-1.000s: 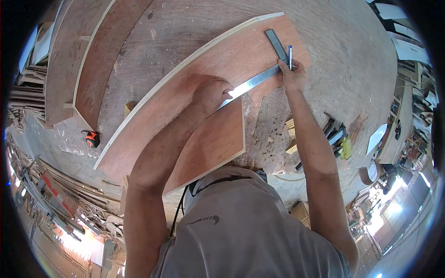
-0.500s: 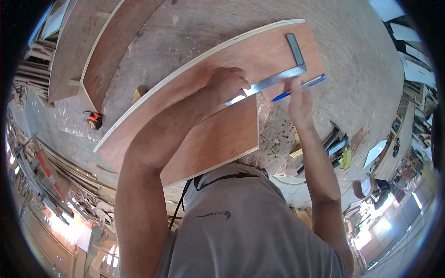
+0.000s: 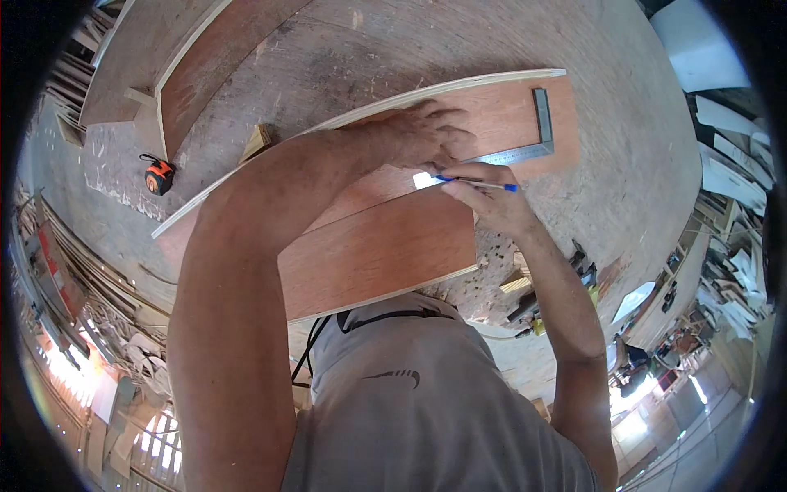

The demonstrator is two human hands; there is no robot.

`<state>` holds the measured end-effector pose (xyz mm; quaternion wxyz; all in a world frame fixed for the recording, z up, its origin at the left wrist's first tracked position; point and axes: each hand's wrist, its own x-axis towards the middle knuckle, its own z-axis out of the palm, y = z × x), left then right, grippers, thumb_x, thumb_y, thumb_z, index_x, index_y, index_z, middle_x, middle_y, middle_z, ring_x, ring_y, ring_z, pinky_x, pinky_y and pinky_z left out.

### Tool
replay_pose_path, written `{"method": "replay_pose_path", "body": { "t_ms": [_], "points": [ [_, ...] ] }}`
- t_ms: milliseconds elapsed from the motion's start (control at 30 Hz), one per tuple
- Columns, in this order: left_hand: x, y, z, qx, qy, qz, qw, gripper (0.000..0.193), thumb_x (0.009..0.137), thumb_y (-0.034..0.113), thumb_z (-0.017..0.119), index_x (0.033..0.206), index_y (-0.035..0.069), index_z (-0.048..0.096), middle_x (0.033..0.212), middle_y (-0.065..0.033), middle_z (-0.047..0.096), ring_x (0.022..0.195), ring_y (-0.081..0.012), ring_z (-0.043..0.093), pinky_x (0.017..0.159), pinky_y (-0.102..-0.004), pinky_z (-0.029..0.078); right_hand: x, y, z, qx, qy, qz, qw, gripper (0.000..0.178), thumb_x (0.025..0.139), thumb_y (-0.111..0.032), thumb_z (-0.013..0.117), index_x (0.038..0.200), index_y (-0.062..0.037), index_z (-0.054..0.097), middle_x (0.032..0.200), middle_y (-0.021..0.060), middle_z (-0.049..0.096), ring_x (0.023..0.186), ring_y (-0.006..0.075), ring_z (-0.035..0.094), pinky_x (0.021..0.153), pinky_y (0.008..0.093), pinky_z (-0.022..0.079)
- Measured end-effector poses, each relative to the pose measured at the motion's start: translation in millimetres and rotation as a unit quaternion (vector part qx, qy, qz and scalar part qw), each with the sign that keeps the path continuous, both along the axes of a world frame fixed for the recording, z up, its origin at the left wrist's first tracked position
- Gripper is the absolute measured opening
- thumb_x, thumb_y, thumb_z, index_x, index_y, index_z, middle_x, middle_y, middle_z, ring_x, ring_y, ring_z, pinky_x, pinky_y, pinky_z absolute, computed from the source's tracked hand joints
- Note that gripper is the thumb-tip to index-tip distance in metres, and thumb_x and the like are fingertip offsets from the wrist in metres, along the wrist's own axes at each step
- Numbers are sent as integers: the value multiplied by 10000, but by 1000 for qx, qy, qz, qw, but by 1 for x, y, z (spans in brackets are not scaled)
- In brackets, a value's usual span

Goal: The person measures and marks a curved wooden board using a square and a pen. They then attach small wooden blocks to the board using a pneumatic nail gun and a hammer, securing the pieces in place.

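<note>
A long reddish plywood board (image 3: 500,107) with a curved far edge lies across the worktable. On it rests a try square, its dark stock (image 3: 543,115) near the board's right end and its steel blade (image 3: 512,155) running left toward my hands. My left hand (image 3: 426,135) lies on the board with fingers spread, fingertips close to the blade. My right hand (image 3: 492,201) grips a blue pen (image 3: 484,183), its tip beside the blade near my left fingers. Nearer to me is a second plywood piece (image 3: 385,250), partly covered by my left arm.
An orange and black tape measure (image 3: 159,175) sits at the left. Behind it stands a curved plywood assembly (image 3: 184,90). A small wood block (image 3: 257,139) touches the board's far edge. Wood offcuts (image 3: 516,275) and hand tools (image 3: 525,307) lie by my right forearm.
My right hand has moved left along the blade, bringing the pen tip near my left hand. The left fingers have spread out from a more curled pose. The view has shifted slightly.
</note>
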<state>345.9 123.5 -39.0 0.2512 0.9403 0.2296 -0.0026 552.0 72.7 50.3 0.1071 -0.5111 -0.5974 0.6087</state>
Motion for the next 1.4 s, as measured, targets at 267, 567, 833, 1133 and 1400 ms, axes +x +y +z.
{"method": "replay_pose_path", "body": {
  "t_ms": [267, 567, 833, 1133, 1400],
  "points": [
    [-2, -2, -16, -75, -56, 42, 995, 468, 733, 347, 831, 1184, 409, 717, 1617, 30, 338, 1554, -282, 102, 1256, -583, 28, 95, -12, -82, 405, -176, -136, 887, 310, 994, -105, 603, 1275, 23, 598, 1208, 223, 646, 1088, 332, 649, 928, 401, 526],
    [5, -6, -6, -103, -21, 62, 993, 473, 712, 315, 850, 1163, 393, 730, 1619, 33, 338, 1557, -281, 93, 1256, -583, 20, 86, -16, -79, 382, -186, -154, 892, 294, 1005, -118, 594, 1245, 49, 615, 1144, 218, 676, 1038, 326, 673, 901, 390, 538],
    [5, -5, -6, -101, -21, 98, 990, 397, 781, 386, 779, 1175, 367, 738, 1584, 47, 394, 1552, -248, 117, 1265, -538, 17, -8, -5, 1, 24, -8, 72, 997, 155, 917, -84, 699, 1060, -27, 719, 949, 104, 724, 878, 149, 673, 783, 297, 542],
    [6, -5, -12, -55, -37, 94, 993, 329, 821, 435, 705, 1100, 280, 782, 1558, 39, 434, 1531, -252, 173, 1267, -494, 59, -21, 4, -47, 85, -53, 171, 980, 133, 914, -95, 706, 1034, -39, 715, 940, 94, 723, 835, 148, 671, 779, 307, 544],
    [6, -3, -12, -79, -25, 93, 992, 342, 780, 393, 736, 1102, 287, 779, 1572, 34, 412, 1532, -265, 170, 1267, -503, 49, -36, 4, -34, 142, -111, 197, 964, 140, 878, -145, 723, 993, -66, 728, 871, 118, 740, 824, 236, 722, 762, 344, 564]
  ]
}}
